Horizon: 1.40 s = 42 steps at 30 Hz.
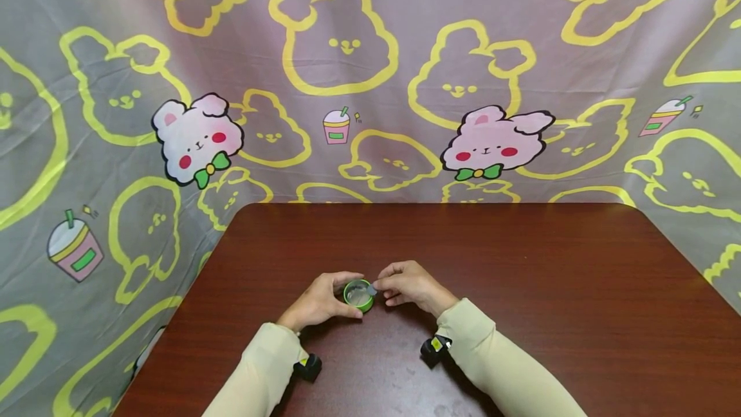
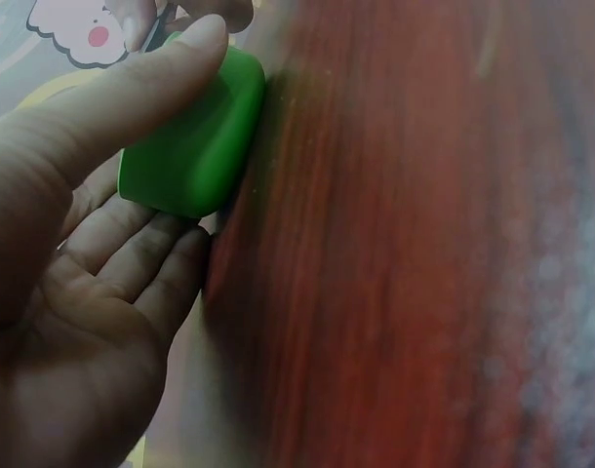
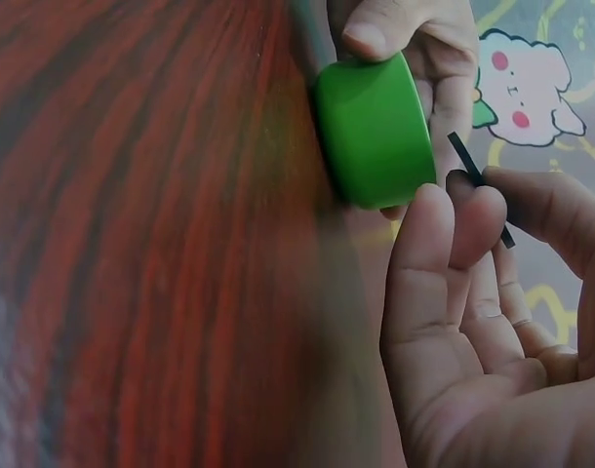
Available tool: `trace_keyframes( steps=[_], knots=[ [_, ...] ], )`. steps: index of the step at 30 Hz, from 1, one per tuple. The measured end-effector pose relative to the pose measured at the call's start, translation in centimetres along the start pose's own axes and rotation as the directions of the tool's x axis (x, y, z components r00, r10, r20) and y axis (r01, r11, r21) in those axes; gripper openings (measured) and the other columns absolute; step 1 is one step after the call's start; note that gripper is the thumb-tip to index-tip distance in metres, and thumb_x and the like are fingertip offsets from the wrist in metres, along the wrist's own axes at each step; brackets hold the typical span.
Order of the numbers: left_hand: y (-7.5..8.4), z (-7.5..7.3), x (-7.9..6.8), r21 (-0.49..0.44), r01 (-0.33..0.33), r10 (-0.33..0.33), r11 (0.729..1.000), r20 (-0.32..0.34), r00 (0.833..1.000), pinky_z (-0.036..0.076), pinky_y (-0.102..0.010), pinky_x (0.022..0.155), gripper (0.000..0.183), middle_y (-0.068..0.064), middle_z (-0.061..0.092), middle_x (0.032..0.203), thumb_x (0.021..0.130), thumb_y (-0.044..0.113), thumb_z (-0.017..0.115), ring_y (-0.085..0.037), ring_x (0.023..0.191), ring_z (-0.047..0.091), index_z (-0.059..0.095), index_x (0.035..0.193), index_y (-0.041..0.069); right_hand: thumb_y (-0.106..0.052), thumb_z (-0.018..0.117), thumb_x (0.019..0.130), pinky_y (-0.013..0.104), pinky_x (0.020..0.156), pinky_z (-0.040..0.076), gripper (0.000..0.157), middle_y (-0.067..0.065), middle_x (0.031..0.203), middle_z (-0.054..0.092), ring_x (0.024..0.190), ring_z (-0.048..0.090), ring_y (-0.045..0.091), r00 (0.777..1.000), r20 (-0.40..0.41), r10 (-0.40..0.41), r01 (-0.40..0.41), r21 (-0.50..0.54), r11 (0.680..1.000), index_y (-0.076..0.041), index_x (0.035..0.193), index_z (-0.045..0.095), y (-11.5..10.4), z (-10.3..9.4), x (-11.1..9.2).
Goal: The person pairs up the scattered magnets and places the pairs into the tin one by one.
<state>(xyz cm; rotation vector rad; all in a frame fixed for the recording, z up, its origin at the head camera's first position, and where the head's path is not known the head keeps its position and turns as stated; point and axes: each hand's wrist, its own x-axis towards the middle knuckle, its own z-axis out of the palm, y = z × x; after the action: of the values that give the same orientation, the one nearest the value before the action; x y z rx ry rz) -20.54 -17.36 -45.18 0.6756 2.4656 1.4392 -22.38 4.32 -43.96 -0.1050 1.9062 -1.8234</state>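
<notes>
A small round green bowl (image 1: 359,306) with a pale grey inside stands on the table. My left hand (image 1: 320,302) holds it from the left, thumb on the near side and fingers round the far side. In the right wrist view the left thumb lies against the green wall (image 3: 371,136). My right hand (image 1: 413,287) pinches a small, thin, flat grey piece (image 1: 372,289) between thumb and fingertips, right at the bowl's right rim. Seen edge-on in the right wrist view, the flat piece (image 3: 463,156) looks like a dark straight strip. What exactly it is I cannot tell.
The hands work over a dark reddish-brown wooden table (image 1: 521,275) with rounded far corners. A cloth (image 1: 393,108) with cartoon animals hangs behind it and along the sides. Each sleeve carries a small black wrist camera (image 1: 434,349) near the cuff.
</notes>
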Motion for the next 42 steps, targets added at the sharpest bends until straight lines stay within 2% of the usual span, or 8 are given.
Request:
trace_keyframes(
  steps=[6, 13, 16, 22, 33, 42],
  knots=[
    [-0.3, -0.1, 0.2, 0.004, 0.002, -0.002, 1.0, 0.0, 1.0, 0.045, -0.03, 0.09, 0.07, -0.004, 0.062, 0.116, 0.064, 0.017, 0.086, -0.016, 0.107, 0.058, 0.056, 0.126, 0.002, -0.003, 0.07, 0.078, 0.029, 0.058, 0.054, 0.015, 0.005, 0.071, 0.058, 0.061, 0.056, 0.013, 1.0, -0.004, -0.018, 0.018, 0.025, 1.0, 0.003, 0.089, 0.061, 0.2, 0.4, 0.3],
    [-0.2, 0.0, 0.2, -0.021, 0.001, -0.001, 1.0, 0.007, 1.0, 0.045, -0.037, 0.091, 0.068, -0.009, 0.062, 0.117, 0.065, 0.013, 0.085, -0.02, 0.108, 0.057, 0.056, 0.125, 0.0, 0.0, 0.069, 0.078, 0.028, 0.058, 0.054, 0.019, 0.006, 0.07, 0.057, 0.06, 0.055, 0.013, 0.998, 0.009, -0.055, 0.055, 0.064, 0.996, 0.007, 0.093, 0.06, 0.2, 0.9, 0.4],
    [-0.2, -0.1, 0.2, -0.013, 0.006, -0.006, 1.0, 0.009, 1.0, 0.046, -0.036, 0.09, 0.068, -0.008, 0.062, 0.118, 0.065, 0.014, 0.085, -0.019, 0.107, 0.057, 0.056, 0.126, 0.002, 0.0, 0.069, 0.078, 0.028, 0.058, 0.054, 0.019, 0.006, 0.069, 0.057, 0.06, 0.055, 0.013, 0.998, 0.01, -0.06, 0.059, 0.074, 0.996, 0.007, 0.093, 0.059, 0.1, 1.1, 0.4],
    [0.0, -0.2, 0.3, -0.004, 0.025, -0.025, 1.0, 0.015, 1.0, 0.046, -0.028, 0.086, 0.068, -0.003, 0.062, 0.118, 0.066, 0.017, 0.085, -0.013, 0.103, 0.058, 0.056, 0.126, 0.007, 0.0, 0.069, 0.078, 0.029, 0.058, 0.054, 0.022, 0.006, 0.068, 0.057, 0.059, 0.055, 0.013, 0.993, 0.014, -0.114, 0.113, 0.041, 0.993, 0.009, 0.096, 0.061, 0.0, 1.4, 0.5],
    [0.2, -0.1, 0.3, -0.035, 0.017, -0.017, 0.999, 0.017, 1.0, 0.047, -0.028, 0.084, 0.067, -0.004, 0.064, 0.114, 0.066, 0.015, 0.085, -0.014, 0.099, 0.06, 0.056, 0.126, 0.006, -0.001, 0.071, 0.077, 0.028, 0.055, 0.054, 0.02, 0.008, 0.068, 0.062, 0.056, 0.056, 0.01, 0.987, -0.001, -0.158, 0.158, -0.009, 0.987, 0.009, 0.094, 0.066, 0.1, 2.1, 0.4],
    [-0.1, 0.1, 0.3, -0.052, 0.005, -0.004, 0.999, 0.017, 1.0, 0.047, -0.028, 0.084, 0.063, -0.004, 0.065, 0.111, 0.066, 0.014, 0.085, -0.016, 0.099, 0.061, 0.058, 0.123, 0.007, -0.002, 0.073, 0.076, 0.024, 0.05, 0.051, 0.016, 0.012, 0.073, 0.068, 0.051, 0.055, 0.01, 0.982, -0.023, -0.19, 0.186, -0.114, 0.976, 0.006, 0.09, 0.069, 0.1, 2.4, 0.7]
  ],
)
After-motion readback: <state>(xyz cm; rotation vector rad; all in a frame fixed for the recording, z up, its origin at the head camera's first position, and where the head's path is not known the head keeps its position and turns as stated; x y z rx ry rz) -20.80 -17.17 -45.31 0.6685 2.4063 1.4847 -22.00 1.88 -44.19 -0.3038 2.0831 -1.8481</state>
